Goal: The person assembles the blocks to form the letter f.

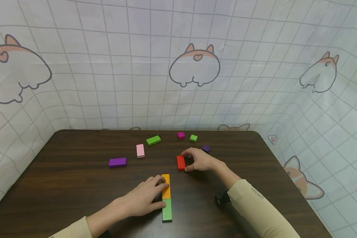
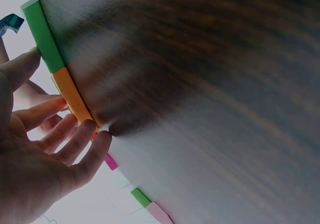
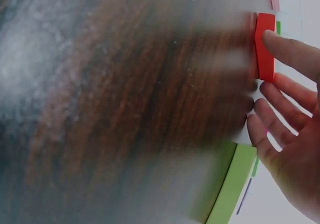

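A purple block point(image 1: 117, 162) lay at the left of a dark wooden table point(image 1: 62, 185), with a pink block point(image 1: 140, 151) just beyond it to the right. Nearer the camera, a person's left hand point(image 1: 144, 198) reached in from a pale sleeve point(image 1: 74, 229), its fingers relaxed and clasping nothing, the fingertips resting on an orange block point(image 1: 166, 191) and the thumb touching a long green block point(image 1: 167, 213). The two blocks stood end to end in one line. Farther back lay a bright green block point(image 1: 153, 140), set at an angle. To the right of the orange block and slightly beyond it, a red block point(image 1: 180, 163) rested on the table, pinched between the thumb and index finger of the right hand point(image 1: 200, 160). Behind it sat a magenta block point(image 1: 180, 135), then a small green block point(image 1: 193, 138). A dark purple block point(image 1: 206, 148) lay just beyond the right hand. A white gridded cloth point(image 1: 116, 66) printed with corgis hung behind.
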Motion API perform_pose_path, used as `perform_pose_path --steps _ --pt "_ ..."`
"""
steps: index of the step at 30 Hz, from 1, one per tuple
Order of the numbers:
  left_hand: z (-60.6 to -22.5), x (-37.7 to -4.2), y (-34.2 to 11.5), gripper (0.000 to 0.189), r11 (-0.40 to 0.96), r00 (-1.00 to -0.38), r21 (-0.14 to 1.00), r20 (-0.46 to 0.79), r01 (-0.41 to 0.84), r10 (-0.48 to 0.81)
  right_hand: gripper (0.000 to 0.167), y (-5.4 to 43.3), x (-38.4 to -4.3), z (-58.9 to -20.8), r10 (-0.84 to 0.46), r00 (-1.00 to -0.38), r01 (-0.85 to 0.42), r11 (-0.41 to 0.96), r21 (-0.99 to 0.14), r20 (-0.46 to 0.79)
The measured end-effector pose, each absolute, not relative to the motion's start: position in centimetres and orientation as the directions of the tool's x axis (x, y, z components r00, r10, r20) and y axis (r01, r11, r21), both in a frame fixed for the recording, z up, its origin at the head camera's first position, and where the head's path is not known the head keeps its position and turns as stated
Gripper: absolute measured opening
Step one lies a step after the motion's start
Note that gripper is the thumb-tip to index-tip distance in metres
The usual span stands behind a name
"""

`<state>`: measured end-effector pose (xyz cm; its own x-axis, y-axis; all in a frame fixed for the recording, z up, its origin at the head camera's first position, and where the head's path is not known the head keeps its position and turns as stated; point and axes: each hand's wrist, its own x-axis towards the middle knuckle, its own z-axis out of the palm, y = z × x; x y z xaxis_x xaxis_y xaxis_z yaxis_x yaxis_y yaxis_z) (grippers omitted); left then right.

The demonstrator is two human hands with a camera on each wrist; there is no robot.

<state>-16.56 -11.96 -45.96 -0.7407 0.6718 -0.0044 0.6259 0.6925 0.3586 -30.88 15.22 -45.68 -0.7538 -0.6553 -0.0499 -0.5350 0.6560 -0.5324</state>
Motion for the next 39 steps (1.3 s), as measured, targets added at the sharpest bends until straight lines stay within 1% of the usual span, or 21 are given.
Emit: perform_pose_path --steps 6,13,22,39 --pt "-46.1 -16.6 -12.0 0.057 0.691 -0.740 0.354 0.002 0.630 0.673 0.063 15.1 -30.9 -45.9 -0.662 -0.748 -0.547 0.653 -0.524 -0.045" --pt "-46.1 -16.7 -12.0 0.057 0.689 -0.738 0.365 -0.004 0.627 0.674 0.058 14.9 -31.0 -46.1 -0.654 -0.756 -0.549 0.666 -0.506 -0.041" --pt "-46.1 -16.6 -12.1 0.057 0.689 -0.741 0.371 -0.004 0.622 0.671 0.056 14.5 -31.3 -45.6 -0.641 -0.766 -0.530 0.664 -0.527 -0.037" --pt "-46.2 -16.7 -12.2 0.058 0.690 -0.742 0.371 -0.003 0.622 0.670 0.060 12.9 -30.8 -44.8 -0.684 -0.729 -0.585 0.605 -0.541 0.024"
